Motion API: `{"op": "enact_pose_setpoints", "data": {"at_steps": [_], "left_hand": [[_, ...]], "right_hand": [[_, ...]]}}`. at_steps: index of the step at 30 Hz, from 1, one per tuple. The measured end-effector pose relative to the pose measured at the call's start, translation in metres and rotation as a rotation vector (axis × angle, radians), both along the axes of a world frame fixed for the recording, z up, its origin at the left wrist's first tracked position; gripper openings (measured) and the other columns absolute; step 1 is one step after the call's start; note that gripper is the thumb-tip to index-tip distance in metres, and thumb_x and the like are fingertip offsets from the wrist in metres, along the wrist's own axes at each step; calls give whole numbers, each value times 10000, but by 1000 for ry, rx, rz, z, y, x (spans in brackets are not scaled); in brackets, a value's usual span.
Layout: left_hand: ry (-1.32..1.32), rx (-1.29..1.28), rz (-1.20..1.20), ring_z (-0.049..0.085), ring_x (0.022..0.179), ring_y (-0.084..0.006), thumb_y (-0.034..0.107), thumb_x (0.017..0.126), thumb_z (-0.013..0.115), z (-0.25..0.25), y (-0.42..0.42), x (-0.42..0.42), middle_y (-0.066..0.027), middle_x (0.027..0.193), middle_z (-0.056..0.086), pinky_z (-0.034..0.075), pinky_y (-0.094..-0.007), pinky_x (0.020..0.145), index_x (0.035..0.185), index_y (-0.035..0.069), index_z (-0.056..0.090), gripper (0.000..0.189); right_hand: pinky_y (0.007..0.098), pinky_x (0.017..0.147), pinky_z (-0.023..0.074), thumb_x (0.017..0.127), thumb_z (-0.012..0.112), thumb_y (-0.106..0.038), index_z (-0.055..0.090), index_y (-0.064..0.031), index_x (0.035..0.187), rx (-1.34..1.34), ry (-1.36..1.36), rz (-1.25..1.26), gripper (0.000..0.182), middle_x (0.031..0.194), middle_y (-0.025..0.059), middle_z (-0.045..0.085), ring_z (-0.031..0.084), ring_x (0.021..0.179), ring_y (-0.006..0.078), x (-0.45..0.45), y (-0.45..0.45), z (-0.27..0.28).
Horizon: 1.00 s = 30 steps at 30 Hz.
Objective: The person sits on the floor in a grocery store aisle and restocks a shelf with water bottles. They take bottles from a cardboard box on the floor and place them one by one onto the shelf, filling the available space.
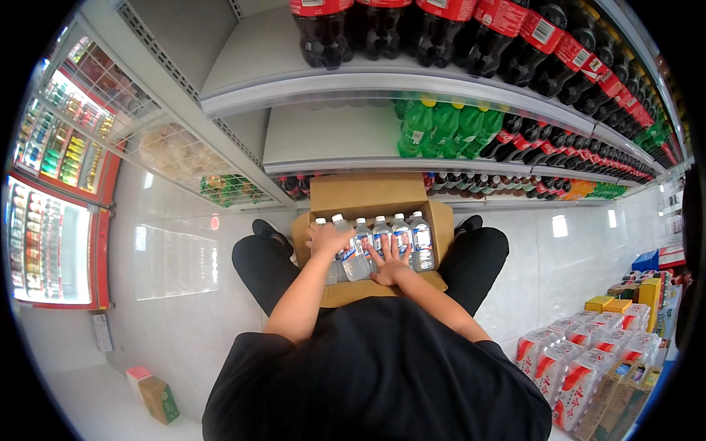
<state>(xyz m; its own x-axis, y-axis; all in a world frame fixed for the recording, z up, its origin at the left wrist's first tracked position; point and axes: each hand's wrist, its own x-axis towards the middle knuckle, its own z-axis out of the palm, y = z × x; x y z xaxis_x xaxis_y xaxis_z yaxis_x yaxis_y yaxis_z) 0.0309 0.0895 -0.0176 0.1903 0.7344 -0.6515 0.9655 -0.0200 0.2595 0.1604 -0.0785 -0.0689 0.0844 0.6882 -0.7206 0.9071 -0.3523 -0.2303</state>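
Note:
An open cardboard box (367, 190) stands on the floor between my legs, its flaps folded out. Inside it, clear plastic bottles (423, 242) with white caps and blue printed labels stand in a row. My left hand (328, 240) is closed around the upper part of one bottle (356, 262), which leans slightly among the others near the box's left side. Spread fingers of my right hand (390, 265) rest against the labels of the middle bottles, with the palm by the near edge of the box.
Shelves (331, 132) ahead hold green soda bottles (441, 129) and dark cola bottles (380, 33). A wire rack (187, 160) and lit drink coolers (102, 259) stand left. Shrink-wrapped packs (579, 380) are stacked at lower right; a small carton (157, 397) sits lower left.

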Motion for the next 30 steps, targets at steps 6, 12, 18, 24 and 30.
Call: {"op": "enact_pose_setpoints", "data": {"at_steps": [6,12,18,24,30], "left_hand": [[-22,348,-39,215,1518,-419,594,754,743,-23,-29,-3,-251,1581,329,205,-756,1124,1358,0,620,856],[-15,361,-85,50,1587,-438,614,731,783,-11,-44,-6,-282,1679,169,124,-813,1131,1438,1,518,973],[-118,478,-103,103,1577,-448,567,765,783,-28,-54,-30,-259,1672,215,217,-835,1083,1437,55,522,884],[-148,614,-145,187,1550,-452,572,813,731,-35,-62,-38,-240,1640,300,322,-774,1076,1406,58,533,810],[-190,630,-121,205,1546,-437,566,818,728,-34,-66,-38,-233,1635,313,344,-761,1054,1394,59,519,795]], "right_hand": [[788,1147,-67,962,555,-586,-58,-347,1675,-21,-13,23,970,1726,197,-182,-182,1581,439,-1,2,9],[783,1133,-108,946,576,-612,-33,-331,1679,-5,0,14,994,1712,230,-205,-221,1562,466,-1,4,9],[779,1156,-64,953,576,-600,-2,-333,1681,38,-15,37,967,1726,205,-176,-191,1576,447,-1,-2,8],[663,1185,286,952,610,-502,217,-283,1664,52,-189,187,842,1721,253,102,178,1574,459,-3,10,42],[505,1004,517,888,687,-256,621,-57,1352,836,392,-416,509,1203,242,695,653,1170,432,58,140,45]]}}
